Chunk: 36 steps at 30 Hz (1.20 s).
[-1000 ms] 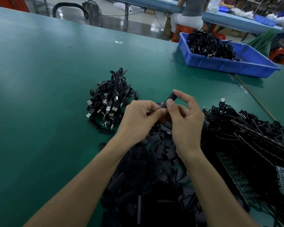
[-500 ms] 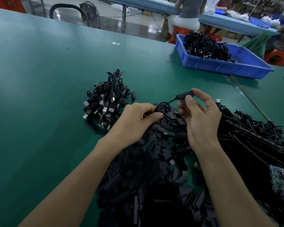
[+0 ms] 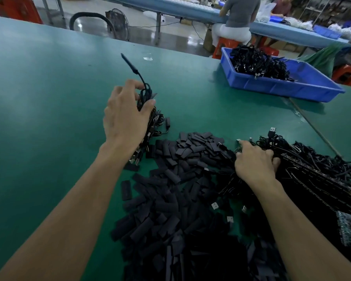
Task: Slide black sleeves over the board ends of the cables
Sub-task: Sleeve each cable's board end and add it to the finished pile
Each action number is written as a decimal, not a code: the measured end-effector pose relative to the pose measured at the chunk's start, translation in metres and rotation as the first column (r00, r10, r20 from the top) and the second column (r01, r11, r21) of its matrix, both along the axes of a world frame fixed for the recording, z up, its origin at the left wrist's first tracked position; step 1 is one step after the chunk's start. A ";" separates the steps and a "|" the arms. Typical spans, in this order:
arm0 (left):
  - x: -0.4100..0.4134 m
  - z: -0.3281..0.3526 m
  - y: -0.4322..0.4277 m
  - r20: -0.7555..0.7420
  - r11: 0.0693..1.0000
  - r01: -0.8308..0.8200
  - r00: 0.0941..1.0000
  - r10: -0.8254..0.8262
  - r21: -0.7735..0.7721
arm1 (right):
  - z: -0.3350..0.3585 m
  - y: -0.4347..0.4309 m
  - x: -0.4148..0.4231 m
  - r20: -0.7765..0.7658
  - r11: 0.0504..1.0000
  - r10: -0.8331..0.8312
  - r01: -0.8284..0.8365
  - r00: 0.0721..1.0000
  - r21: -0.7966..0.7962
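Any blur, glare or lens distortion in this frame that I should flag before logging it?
Head view: the sleeved cable end above the left hand is smeared by motion. Head view: the wide-angle lens stretches the left forearm toward the lower corner. Head view: glare spots on the polished floor. Head view: the pile of black sleeves goes near-black at the bottom, losing detail.

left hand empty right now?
No, the left hand grips a coiled cable whose sleeved end sticks up above the fingers.
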<state>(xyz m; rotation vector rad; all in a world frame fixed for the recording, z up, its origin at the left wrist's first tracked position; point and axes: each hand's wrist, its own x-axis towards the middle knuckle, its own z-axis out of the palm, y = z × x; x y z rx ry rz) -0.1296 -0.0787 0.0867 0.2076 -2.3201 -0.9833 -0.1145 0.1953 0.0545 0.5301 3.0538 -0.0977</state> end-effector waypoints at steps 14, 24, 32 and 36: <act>-0.008 -0.011 0.009 0.047 0.990 -0.104 0.993 0.109 -0.094 | 0.023 -0.007 0.006 -0.682 0.575 -0.046 -0.539 0.730 -0.616; 0.033 -0.018 0.072 -0.071 0.669 0.594 0.769 -0.635 0.447 | 0.026 -0.025 0.010 -0.609 0.084 0.030 -0.610 0.792 -0.788; 0.034 -0.029 0.084 -0.178 0.389 0.583 0.688 -0.704 0.714 | 0.023 -0.032 0.013 -0.563 -0.021 0.074 -0.563 0.823 -0.826; 0.031 -0.027 0.083 -0.233 0.257 0.563 0.654 -0.720 0.786 | 0.025 -0.033 0.014 -0.506 -0.150 0.082 -0.491 0.859 -0.858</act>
